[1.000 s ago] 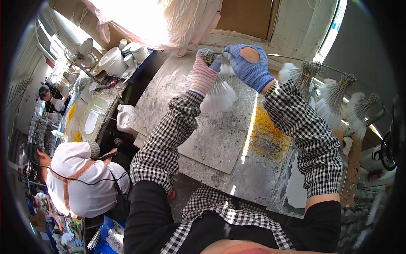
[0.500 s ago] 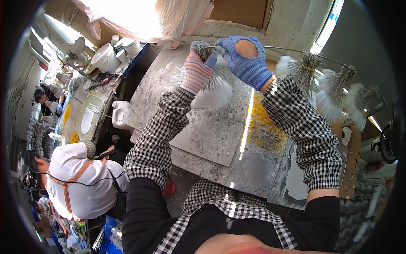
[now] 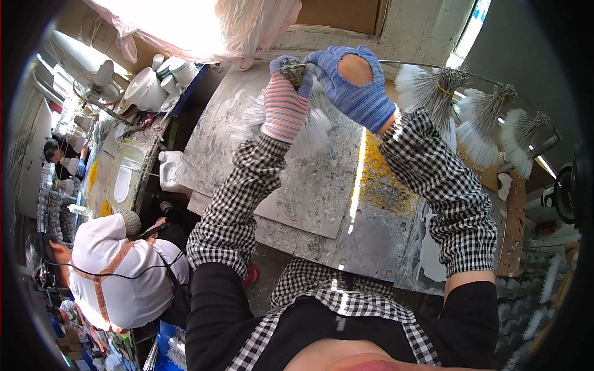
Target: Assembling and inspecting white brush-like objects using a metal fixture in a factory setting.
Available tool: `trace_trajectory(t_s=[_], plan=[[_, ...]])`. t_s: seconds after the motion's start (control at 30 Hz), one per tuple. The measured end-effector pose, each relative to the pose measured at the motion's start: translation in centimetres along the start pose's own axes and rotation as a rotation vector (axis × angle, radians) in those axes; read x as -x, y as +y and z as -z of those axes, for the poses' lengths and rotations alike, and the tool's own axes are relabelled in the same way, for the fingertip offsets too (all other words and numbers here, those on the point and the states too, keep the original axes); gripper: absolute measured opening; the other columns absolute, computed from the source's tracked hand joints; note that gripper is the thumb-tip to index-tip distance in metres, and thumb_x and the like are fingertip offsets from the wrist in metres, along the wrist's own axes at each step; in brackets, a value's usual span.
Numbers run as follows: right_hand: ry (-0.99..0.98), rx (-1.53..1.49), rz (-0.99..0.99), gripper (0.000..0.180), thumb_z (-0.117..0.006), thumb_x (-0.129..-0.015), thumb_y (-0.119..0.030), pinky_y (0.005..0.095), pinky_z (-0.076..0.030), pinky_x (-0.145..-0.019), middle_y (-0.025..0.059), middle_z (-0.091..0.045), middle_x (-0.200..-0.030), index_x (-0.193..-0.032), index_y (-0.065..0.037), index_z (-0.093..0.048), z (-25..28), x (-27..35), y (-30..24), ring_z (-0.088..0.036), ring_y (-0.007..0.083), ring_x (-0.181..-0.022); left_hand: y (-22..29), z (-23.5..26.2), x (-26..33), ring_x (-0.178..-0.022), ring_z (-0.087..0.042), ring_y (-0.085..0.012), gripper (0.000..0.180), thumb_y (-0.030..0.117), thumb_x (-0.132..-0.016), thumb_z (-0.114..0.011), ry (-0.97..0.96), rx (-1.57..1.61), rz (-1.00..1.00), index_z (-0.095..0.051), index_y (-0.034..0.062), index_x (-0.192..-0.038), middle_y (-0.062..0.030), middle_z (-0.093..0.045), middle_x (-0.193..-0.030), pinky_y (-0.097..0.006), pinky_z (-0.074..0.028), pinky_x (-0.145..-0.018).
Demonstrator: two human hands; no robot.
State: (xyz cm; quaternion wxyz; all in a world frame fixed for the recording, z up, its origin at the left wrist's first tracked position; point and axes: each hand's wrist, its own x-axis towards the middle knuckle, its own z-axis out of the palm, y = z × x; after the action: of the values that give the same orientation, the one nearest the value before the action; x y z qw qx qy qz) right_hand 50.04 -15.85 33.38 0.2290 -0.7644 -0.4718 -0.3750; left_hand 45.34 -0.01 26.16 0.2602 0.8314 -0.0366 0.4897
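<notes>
Left hand (image 3: 286,105): closed around wire bunch (image 3: 291,72); white ends blurry
Right hand (image 3: 354,83): fingertips hidden, can't tell its grip
Rod (image 3: 408,63): partly behind right hand

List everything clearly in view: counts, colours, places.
Metal rod: one, grey, upper centre to right
Hanging bundles: three, white bristles, on the metal rod, right
Held bundle: one, white, upper centre
Work table: one, grey, centre
Rings: many, yellow, on the work table
Jug: one, white, left of table
Containers: several, white, upper left
Cloth: one, pale pink, top
Co-workers: at least two, nearer in white, left
Left hand: one, striped glove, around held bundle
Right hand: one, blue glove, on metal rod
</notes>
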Motion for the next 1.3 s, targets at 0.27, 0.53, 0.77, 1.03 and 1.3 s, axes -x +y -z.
trace_trajectory(t_s=[0.27,0.53,0.77,1.03,1.3], plan=[[-0.090,-0.116,-0.090,0.021,-0.063,-0.091,-0.020,0.0375,-0.051,-0.072,0.0093,-0.070,-0.089,-0.110,-0.013,-0.067,1.8,0.2,-0.4,-0.067,0.0281,-0.080,0.8,-0.8,-0.7,-0.089,-0.064,-0.0125,0.026,0.002,-0.088,-0.068,-0.238,0.747,0.241,-0.056,0.0008,-0.111,-0.0067,-0.067,-0.099,-0.027,-0.053,-0.078],[-0.143,0.163,-0.001,0.046,-0.064,-0.087,-0.014,0.0382,-0.054,-0.080,0.0145,-0.070,-0.097,-0.131,-0.006,-0.057,5.3,0.0,3.5,-0.069,0.0278,-0.086,-0.6,-6.4,-4.1,-0.100,-0.062,-0.0103,0.021,-0.005,-0.092,-0.063,-0.350,1.032,0.210,-0.061,0.0036,-0.111,-0.0055,-0.065,-0.112,-0.024,-0.053,-0.084],[-0.140,-0.201,-0.151,0.033,-0.070,-0.084,-0.013,0.0375,-0.050,-0.080,0.0102,-0.065,-0.091,-0.115,-0.004,-0.064,14.1,8.3,-0.1,-0.062,0.0264,-0.086,-2.0,-14.2,-4.5,-0.092,-0.065,-0.0167,0.021,-0.007,-0.092,-0.059,-0.279,0.872,0.190,-0.060,-0.0008,-0.112,-0.0118,-0.067,-0.103,-0.030,-0.055,-0.086],[-0.395,-0.359,-0.461,0.031,-0.070,-0.084,-0.013,0.0414,-0.048,-0.084,0.0124,-0.065,-0.095,-0.113,-0.004,-0.065,12.6,18.4,-5.7,-0.061,0.0294,-0.089,-2.3,-18.3,-6.4,-0.084,-0.061,-0.0144,0.023,-0.002,-0.091,-0.063,-0.278,0.917,0.150,-0.058,0.0065,-0.112,-0.0040,-0.062,-0.092,-0.030,-0.052,-0.076],[-0.765,-0.073,-0.764,0.087,-0.054,-0.091,-0.057,0.0499,-0.020,-0.119,0.0190,-0.027,-0.159,-0.153,-0.004,-0.025,-9.9,14.8,-8.2,-0.023,0.0405,-0.146,-3.9,-18.6,-6.6,-0.083,-0.052,-0.0068,0.027,0.000,-0.090,-0.068,-0.366,1.007,0.197,-0.055,0.0114,-0.111,0.0045,-0.057,-0.090,-0.024,-0.047,-0.072]])
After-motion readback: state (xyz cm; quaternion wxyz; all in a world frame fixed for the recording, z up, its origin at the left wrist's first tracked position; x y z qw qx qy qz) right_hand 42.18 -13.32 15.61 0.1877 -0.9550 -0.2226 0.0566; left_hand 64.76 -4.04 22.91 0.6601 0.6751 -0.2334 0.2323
